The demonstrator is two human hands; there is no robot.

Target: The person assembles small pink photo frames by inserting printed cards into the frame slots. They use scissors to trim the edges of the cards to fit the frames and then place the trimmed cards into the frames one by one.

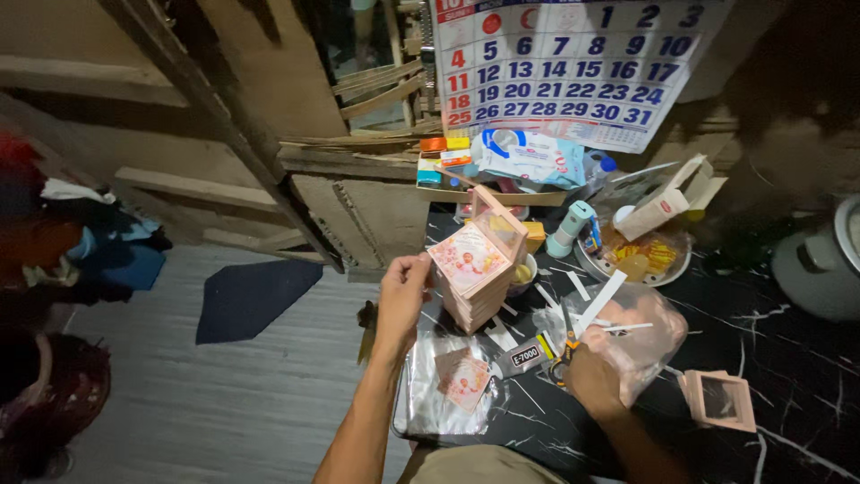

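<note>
While your left hand (403,291) steadies the tall stack of pink cards (475,278), fingers closed on its edge, your right hand (587,372) beside the stack grips orange scissors (564,351). One card (463,379) lies sleeved below the stack; most look unfinished.

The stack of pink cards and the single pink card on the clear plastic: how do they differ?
The stack of pink cards stands tall and leans, and the left hand touches it; the single pink card lies flat on clear plastic, untouched. Both seem to have the same pink design.
</note>
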